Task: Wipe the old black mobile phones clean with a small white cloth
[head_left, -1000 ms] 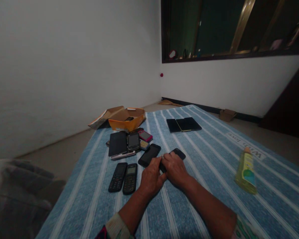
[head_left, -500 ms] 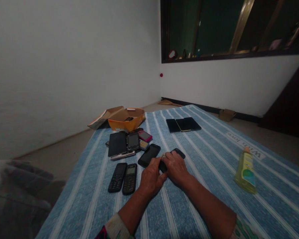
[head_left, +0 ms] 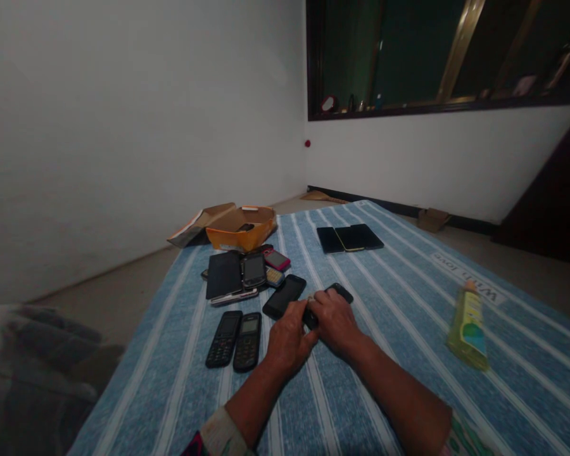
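My left hand [head_left: 289, 335] and my right hand [head_left: 335, 316] meet near the middle of the cloth, both with curled fingers. Between them is a dark mobile phone [head_left: 310, 318], gripped from both sides and mostly covered by the fingers. Just beyond my right hand another dark phone [head_left: 341, 291] pokes out, its near part hidden. A black touchscreen phone [head_left: 285, 296] lies flat past my left fingertips. Closer to my left wrist, two black keypad phones, one darker [head_left: 224, 339] and one with a grey screen [head_left: 247, 342], rest side by side.
A pile of phones [head_left: 224, 275] sits at left, before an open orange box [head_left: 241, 237]. Several dark flat devices [head_left: 349, 239] lie farther back. A bottle of yellow liquid [head_left: 470, 329] is on the right of the striped blue cloth [head_left: 384, 354].
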Demonstrator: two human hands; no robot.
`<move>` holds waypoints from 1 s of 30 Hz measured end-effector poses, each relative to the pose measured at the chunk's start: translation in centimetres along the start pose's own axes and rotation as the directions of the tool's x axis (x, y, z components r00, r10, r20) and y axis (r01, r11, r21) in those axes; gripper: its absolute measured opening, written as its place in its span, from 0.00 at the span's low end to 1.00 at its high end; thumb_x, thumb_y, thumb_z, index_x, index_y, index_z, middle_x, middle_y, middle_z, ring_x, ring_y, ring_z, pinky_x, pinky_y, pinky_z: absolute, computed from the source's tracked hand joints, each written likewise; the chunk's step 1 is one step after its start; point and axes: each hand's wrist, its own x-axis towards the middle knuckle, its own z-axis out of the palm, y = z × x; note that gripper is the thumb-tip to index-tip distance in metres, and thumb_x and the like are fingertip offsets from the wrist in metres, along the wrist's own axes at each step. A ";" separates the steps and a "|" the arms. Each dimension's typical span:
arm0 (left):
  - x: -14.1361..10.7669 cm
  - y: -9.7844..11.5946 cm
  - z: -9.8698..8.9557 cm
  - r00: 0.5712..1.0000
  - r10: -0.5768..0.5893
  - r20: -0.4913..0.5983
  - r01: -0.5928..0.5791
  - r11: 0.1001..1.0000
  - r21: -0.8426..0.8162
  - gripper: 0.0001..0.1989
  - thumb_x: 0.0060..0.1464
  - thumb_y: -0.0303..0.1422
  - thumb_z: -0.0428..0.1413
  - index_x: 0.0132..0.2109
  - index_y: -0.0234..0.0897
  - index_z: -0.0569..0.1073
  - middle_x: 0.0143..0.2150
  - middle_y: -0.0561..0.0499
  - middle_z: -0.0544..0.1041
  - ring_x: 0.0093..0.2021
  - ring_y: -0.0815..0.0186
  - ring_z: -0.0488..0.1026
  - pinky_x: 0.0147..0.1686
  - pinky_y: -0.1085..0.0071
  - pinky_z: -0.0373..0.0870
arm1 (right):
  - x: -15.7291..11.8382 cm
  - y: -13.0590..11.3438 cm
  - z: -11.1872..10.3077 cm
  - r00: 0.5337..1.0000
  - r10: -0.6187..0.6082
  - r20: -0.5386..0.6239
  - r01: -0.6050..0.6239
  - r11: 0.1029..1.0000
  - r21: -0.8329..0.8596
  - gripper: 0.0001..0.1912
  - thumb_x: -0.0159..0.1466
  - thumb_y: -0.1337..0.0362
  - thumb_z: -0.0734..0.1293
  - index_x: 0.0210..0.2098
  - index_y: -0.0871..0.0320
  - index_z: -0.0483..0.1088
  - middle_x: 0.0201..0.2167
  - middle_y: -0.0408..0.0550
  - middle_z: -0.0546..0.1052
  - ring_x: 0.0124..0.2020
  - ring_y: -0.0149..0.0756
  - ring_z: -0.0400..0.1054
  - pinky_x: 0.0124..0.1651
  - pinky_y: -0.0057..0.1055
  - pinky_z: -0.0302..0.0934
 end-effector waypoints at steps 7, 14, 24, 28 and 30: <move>-0.1 -0.1 0.1 1.000 -0.011 0.001 0.011 1.000 0.016 0.25 0.49 0.33 0.59 0.55 0.41 0.65 0.45 0.50 0.72 0.36 0.64 0.73 0.36 0.69 0.68 | 0.6 0.8 -0.4 0.994 0.107 0.023 -0.106 0.993 -0.051 0.11 0.66 0.72 0.59 0.41 0.57 0.73 0.41 0.49 0.73 0.43 0.41 0.60 0.41 0.35 0.52; -0.1 -0.1 0.1 1.000 -0.022 0.000 0.022 0.999 0.029 0.25 0.49 0.33 0.59 0.55 0.40 0.64 0.45 0.49 0.72 0.36 0.64 0.73 0.37 0.67 0.69 | 0.1 1.1 -0.5 0.990 0.138 -0.005 -0.138 0.990 -0.038 0.13 0.66 0.72 0.59 0.44 0.56 0.73 0.43 0.50 0.73 0.44 0.41 0.60 0.42 0.35 0.52; -0.2 0.2 -0.1 0.999 -0.033 0.005 0.033 0.999 0.011 0.26 0.48 0.32 0.60 0.55 0.39 0.65 0.46 0.48 0.72 0.36 0.64 0.73 0.36 0.68 0.69 | 0.4 0.7 -0.1 0.994 0.107 -0.001 -0.107 0.994 -0.032 0.12 0.67 0.70 0.58 0.40 0.57 0.73 0.39 0.49 0.73 0.42 0.40 0.60 0.41 0.34 0.51; -0.2 0.6 -0.3 0.998 -0.062 0.007 0.062 0.998 0.013 0.28 0.47 0.31 0.61 0.56 0.38 0.65 0.46 0.48 0.72 0.37 0.63 0.74 0.37 0.67 0.69 | 0.5 1.5 -0.1 0.987 0.160 -0.005 -0.160 0.986 -0.039 0.13 0.66 0.72 0.59 0.43 0.57 0.72 0.42 0.49 0.73 0.43 0.41 0.60 0.41 0.34 0.51; -0.2 0.6 -0.3 0.998 -0.069 0.010 0.069 0.998 0.006 0.28 0.47 0.31 0.60 0.56 0.38 0.64 0.47 0.47 0.72 0.35 0.64 0.73 0.37 0.67 0.69 | 0.4 1.4 -0.1 0.991 0.132 -0.007 -0.132 0.991 -0.026 0.12 0.66 0.71 0.59 0.44 0.57 0.72 0.42 0.50 0.73 0.44 0.41 0.59 0.42 0.34 0.51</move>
